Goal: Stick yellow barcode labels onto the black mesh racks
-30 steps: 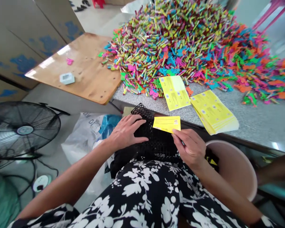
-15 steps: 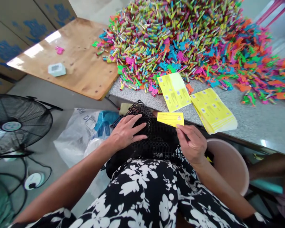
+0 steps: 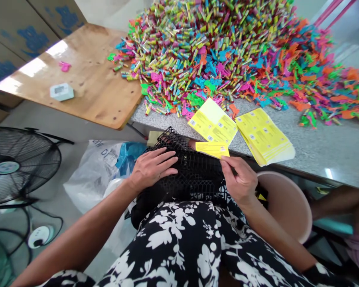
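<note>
My right hand pinches the lower right corner of a yellow printed card between thumb and fingertips. The card is over a black mesh basket on my lap. My left hand is at the basket's left side, its fingers stretched out and holding nothing; whether it presses on the basket I cannot tell. Just beyond the card, a yellow printed sheet lies at the counter's edge. To its right is a stack of similar yellow sheets.
A large heap of small coloured plastic pieces covers the back of the grey counter. At left are a wooden table and a black fan. A pale pink bin stands at right, beside another person's limb.
The yellow sheet at the counter's edge has turned and now lies more slanted. The view has shifted slightly. My right hand still holds the card, and my left fingers are a little closer together.
</note>
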Action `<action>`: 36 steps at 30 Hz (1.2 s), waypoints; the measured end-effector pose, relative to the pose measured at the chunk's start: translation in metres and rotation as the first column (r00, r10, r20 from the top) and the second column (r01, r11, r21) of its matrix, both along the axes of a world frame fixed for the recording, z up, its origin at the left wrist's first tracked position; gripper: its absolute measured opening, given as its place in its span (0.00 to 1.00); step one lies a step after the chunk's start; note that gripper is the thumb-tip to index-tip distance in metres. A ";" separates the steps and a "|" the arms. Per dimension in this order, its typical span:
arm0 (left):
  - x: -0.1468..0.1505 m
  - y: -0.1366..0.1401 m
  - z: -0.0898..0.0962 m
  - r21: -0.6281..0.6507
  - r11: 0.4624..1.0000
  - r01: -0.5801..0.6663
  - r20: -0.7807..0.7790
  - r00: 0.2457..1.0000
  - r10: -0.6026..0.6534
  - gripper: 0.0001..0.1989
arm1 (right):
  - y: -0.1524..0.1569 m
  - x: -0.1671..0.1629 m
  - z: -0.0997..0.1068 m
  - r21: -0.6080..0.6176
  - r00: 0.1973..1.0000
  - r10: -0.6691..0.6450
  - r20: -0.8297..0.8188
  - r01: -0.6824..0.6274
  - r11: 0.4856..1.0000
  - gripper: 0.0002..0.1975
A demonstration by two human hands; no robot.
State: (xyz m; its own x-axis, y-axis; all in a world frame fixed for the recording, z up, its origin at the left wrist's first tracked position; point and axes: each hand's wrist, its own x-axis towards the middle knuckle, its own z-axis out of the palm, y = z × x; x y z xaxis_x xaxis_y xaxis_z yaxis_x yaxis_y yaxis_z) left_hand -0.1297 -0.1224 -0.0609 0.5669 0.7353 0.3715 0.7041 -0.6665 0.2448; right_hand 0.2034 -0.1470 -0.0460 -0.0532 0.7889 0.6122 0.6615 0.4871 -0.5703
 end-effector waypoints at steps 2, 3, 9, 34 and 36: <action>-0.001 0.002 0.006 0.038 0.999 0.007 0.046 0.999 -0.008 0.16 | 0.001 -0.001 0.002 0.025 1.000 -0.021 -0.016 0.021 0.999 0.09; -0.002 0.003 0.011 0.054 0.999 0.004 0.064 0.998 -0.007 0.15 | 0.001 -0.001 0.004 0.036 0.999 -0.036 -0.025 0.037 0.999 0.08; 0.012 0.004 0.043 -0.026 0.996 -0.086 0.203 0.975 0.090 0.14 | 0.012 -0.006 0.022 0.046 0.989 -0.081 -0.121 0.087 0.995 0.07; -0.003 -0.014 0.003 -0.241 0.969 -0.058 0.105 0.991 0.085 0.48 | 0.017 -0.037 -0.005 0.108 0.902 0.316 0.293 -0.360 0.927 0.19; -0.001 -0.014 0.001 -0.238 0.970 -0.058 0.115 0.990 0.087 0.48 | 0.017 -0.040 -0.007 0.110 0.899 0.314 0.304 -0.361 0.926 0.19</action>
